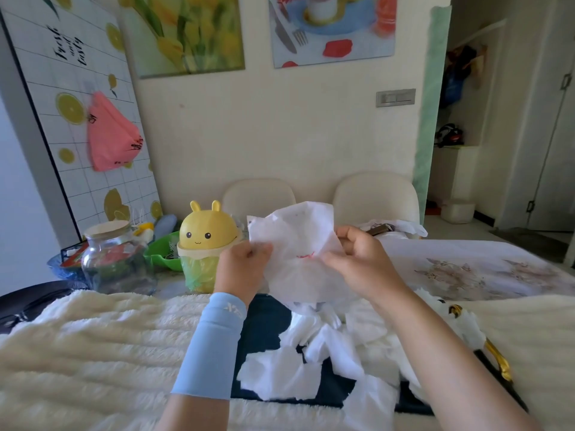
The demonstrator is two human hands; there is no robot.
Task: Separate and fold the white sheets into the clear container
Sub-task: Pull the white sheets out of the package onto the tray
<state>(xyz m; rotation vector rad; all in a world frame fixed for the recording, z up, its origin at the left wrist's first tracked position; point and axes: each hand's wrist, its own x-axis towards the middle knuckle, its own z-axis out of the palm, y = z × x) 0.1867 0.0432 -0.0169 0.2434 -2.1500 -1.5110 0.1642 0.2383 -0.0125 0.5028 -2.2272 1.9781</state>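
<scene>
Head view: I've got the cream blanket (93,353) filling the foreground, with a heap of white sheets (326,353) on the dark mat (264,321). 1 raised sheet (298,244) hangs above that heap. The clear jar (115,259) stands well off to the left. My left hand (242,259) pinches the sheet's left edge, and my right hand (357,256) pinches its right edge, the fingers of both curled on it.

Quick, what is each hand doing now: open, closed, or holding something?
Left hand: closed, pinching the left edge of the white sheet.
Right hand: closed, pinching the same sheet's right side.
</scene>
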